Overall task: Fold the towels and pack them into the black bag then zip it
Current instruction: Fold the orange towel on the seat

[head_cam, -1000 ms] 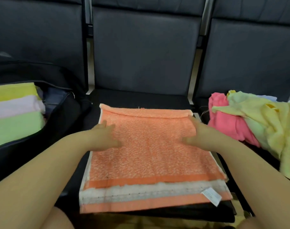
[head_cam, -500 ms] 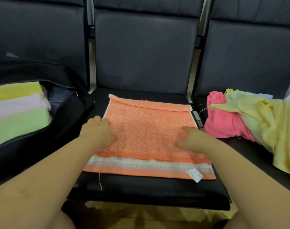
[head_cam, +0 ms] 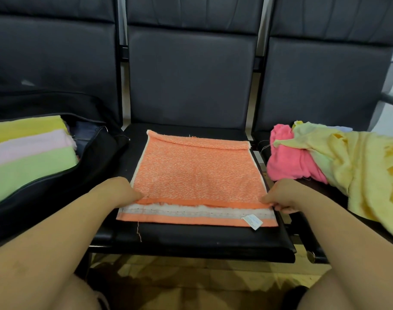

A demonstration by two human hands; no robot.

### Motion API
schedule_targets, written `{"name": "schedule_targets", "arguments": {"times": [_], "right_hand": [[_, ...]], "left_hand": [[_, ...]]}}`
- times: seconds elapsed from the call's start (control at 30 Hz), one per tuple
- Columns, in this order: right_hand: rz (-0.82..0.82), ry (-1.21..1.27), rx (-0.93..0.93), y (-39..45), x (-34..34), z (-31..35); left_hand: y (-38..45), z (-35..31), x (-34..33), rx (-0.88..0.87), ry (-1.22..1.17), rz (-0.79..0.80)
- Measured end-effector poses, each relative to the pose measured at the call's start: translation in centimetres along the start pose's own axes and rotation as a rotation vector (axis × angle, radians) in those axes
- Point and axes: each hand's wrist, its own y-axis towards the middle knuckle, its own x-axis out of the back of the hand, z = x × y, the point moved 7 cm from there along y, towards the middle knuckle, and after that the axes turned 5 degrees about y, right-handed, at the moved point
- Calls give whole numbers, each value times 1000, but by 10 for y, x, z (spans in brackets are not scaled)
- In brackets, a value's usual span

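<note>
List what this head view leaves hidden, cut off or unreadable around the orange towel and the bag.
- Black bag: the frame's left edge cuts it off; its zip pull is not visible.
- Folded towels in the bag: how many lie underneath is hidden.
- White label on the orange towel: print too small to read.
- Left hand and right hand: fingertips hidden, curled at the towel's edges.
- Yellow towel: cut off at the right edge.
</note>
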Motion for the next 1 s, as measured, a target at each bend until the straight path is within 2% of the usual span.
{"name": "schedule_targets", "arguments": {"times": [0.07,0.13,0.27,0.47,0.6,0.67,0.77,0.87,1.0], "right_hand": [[9,43,-15,-3,-1,0],[30,108,-18,-7,-4,1],[81,369,-7,-15,-3,4],[268,533,-8,-34,-4,3],[314,559,37,-38,-5,-2],[314,573,62,-41,-6,-3],[270,586,84,-42,-9,-6],[125,479,115,-36,-8,-8],[-55,187,148,-33,-4,-11]], "left_hand": [[-1,1,3,13,-40,-52],[-2,2,3,29,-197,-58],[-19,1,-3,106,-703,113],[-32,12,-4,81,-950,275],[-39,17,-8,40,-1042,324],[-43,17,-9,24,-1061,313],[-42,17,-10,14,-1061,211],[-39,26,-5,12,-740,30],[-45,35,-5,12,-368,-29]]}}
